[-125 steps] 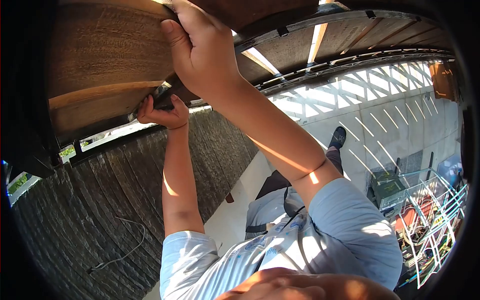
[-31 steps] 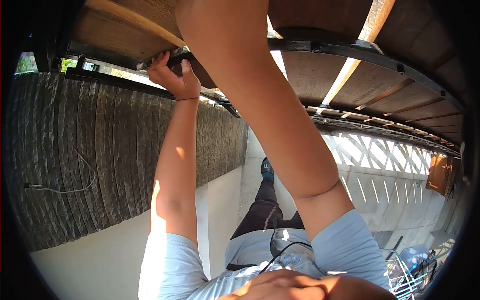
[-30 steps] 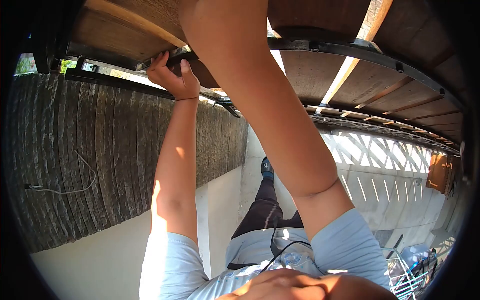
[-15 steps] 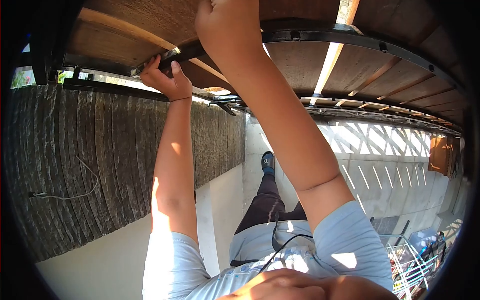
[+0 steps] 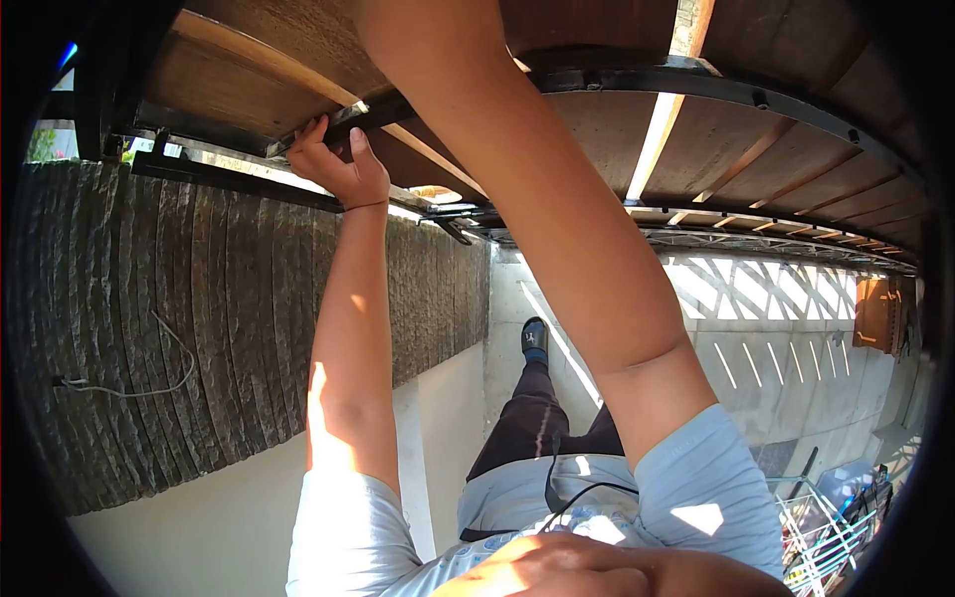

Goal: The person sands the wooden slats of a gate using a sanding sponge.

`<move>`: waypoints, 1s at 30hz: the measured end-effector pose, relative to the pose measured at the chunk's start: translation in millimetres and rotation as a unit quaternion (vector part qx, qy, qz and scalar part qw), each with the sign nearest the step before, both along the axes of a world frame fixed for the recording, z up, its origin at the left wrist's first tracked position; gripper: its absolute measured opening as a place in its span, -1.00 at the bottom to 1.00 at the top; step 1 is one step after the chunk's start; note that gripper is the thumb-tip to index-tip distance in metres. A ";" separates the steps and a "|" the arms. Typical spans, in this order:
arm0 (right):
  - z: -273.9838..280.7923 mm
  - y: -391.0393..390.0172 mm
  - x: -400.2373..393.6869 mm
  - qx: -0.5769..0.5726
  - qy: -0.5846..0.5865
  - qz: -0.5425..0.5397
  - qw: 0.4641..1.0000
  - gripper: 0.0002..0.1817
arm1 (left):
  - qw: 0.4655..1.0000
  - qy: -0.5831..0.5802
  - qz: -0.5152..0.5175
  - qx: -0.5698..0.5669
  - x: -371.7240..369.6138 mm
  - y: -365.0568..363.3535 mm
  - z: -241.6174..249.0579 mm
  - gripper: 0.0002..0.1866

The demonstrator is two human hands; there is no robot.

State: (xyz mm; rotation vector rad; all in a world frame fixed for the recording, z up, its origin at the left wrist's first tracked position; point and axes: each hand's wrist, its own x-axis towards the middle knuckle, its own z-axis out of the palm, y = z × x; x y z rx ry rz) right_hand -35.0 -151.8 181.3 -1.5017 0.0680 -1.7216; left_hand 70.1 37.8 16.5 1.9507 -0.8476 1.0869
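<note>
My left hand (image 5: 345, 177) is closed on a black metal bar (image 5: 383, 107) overhead, with its fingers over one side and its thumb pointing up along it. The bar curves across beneath brown wooden boards (image 5: 617, 139), and bright gaps show between some of them. Higher up, my right hand (image 5: 430, 28) is cut off by the top edge of the view. Only its lower part and the forearm show, in front of the boards, so its fingers and whatever they touch are hidden.
A dark, ribbed stone wall (image 5: 229, 318) stands on the left, with a pale cable (image 5: 149, 392) hanging from it. Pale paving (image 5: 766, 378) lies below, under one shod foot (image 5: 534, 336). A wooden cabinet (image 5: 875, 313) and a drying rack (image 5: 821, 527) are on the right.
My right hand has moved up and left, so its fist is now mostly out of view. My left hand keeps its hold on the bar while the view shifts slightly.
</note>
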 end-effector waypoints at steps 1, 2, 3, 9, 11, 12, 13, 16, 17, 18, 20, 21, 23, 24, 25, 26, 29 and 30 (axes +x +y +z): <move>8.0 -1.2 2.1 -0.037 -0.063 -0.019 0.997 -0.59 | 0.999 0.020 -0.020 -0.028 -2.1 -2.3 -0.3 -0.50; 5.3 -3.4 5.5 -0.039 -0.065 -0.024 0.997 -0.59 | 1.000 0.001 -0.009 -0.007 -0.9 1.2 -0.3 -0.51; -0.6 -5.2 8.8 -0.033 -0.054 -0.010 0.998 -0.58 | 1.000 -0.018 0.002 0.012 1.8 2.4 0.0 -0.51; -11.5 -1.2 -4.8 -0.018 0.020 -0.019 0.999 -0.56 | 1.000 -0.013 -0.006 0.007 1.6 1.9 -0.6 -0.54; 10.0 -0.1 -7.3 0.054 0.065 0.084 0.993 -0.54 | 0.999 -0.025 -0.008 0.025 5.0 4.8 0.2 -0.55; 16.2 0.7 -4.2 0.069 0.065 0.077 0.993 -0.54 | 0.999 -0.041 -0.005 0.031 7.4 3.4 -1.7 -0.56; 23.7 3.4 -0.5 0.051 0.043 0.074 0.995 -0.57 | 0.998 -0.039 -0.012 0.046 8.3 2.8 -4.4 -0.56; 8.1 16.1 -29.2 0.098 0.017 0.072 0.992 -0.62 | 0.999 -0.032 -0.002 0.018 14.2 3.3 -7.2 -0.57; -1.3 17.3 -26.6 0.127 0.015 0.073 0.989 -0.63 | 0.999 -0.035 -0.001 0.019 15.6 2.6 -5.2 -0.57; -11.2 18.6 -23.5 0.157 0.012 0.073 0.985 -0.64 | 0.998 -0.052 0.007 0.023 15.2 2.1 -3.9 -0.58; -32.3 8.9 20.0 0.055 -0.006 -0.065 0.996 -0.63 | 0.997 -0.069 0.016 0.029 26.9 6.4 -8.7 -0.58; -24.8 11.9 24.2 0.066 -0.006 -0.070 0.995 -0.63 | 0.986 -0.054 0.113 0.109 51.1 18.0 -19.4 -0.59; -8.0 10.3 24.7 -0.046 0.162 -0.110 0.980 -0.57 | 0.952 -0.045 0.194 0.231 56.9 24.9 -25.0 -0.60; -4.2 8.3 26.8 -0.094 0.225 -0.104 0.964 -0.55 | 0.984 -0.070 0.096 0.135 46.4 15.3 -21.8 -0.60; -7.5 9.8 26.5 -0.092 0.220 -0.098 0.966 -0.55 | 0.992 -0.082 0.053 0.079 36.0 7.8 -14.7 -0.60; -16.6 12.1 29.5 0.030 0.188 -0.004 0.982 -0.57 | 0.995 -0.097 0.008 0.025 29.0 2.7 -10.4 -0.60; -60.2 6.0 25.4 0.222 0.013 0.245 0.944 -0.57 | 0.998 -0.050 0.037 0.009 16.4 -0.5 -7.1 -0.58; -62.1 7.0 29.6 0.217 0.015 0.248 0.944 -0.57 | 0.998 -0.050 0.041 0.005 14.7 -0.9 -7.4 -0.58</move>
